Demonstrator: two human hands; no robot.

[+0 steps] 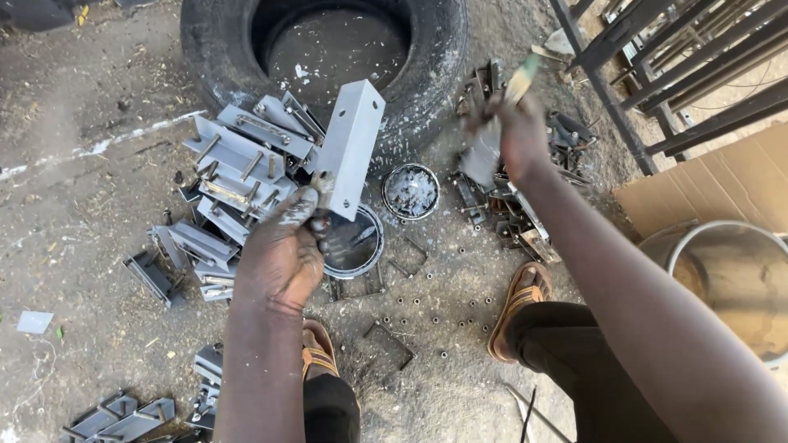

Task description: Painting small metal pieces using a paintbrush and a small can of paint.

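Note:
My left hand (283, 250) grips the lower end of a grey-painted metal angle bracket (351, 143) and holds it up, tilted, above an open paint can (359, 246). My right hand (517, 131) is stretched out to the right, closed around a paintbrush (519, 78) whose pale handle sticks up past my fingers. That hand is blurred and hovers over a heap of dark unpainted metal parts (501, 205). A pile of grey-painted brackets (238, 164) lies left of the held bracket.
A big tyre (427, 74) lies ahead. The can lid (410, 191) rests below it. Small nuts (435, 316) dot the dirt near my sandalled feet (519, 303). A metal basin (726, 279), cardboard (714, 184) and a dark steel frame (657, 74) stand right. More brackets (123, 418) lie lower left.

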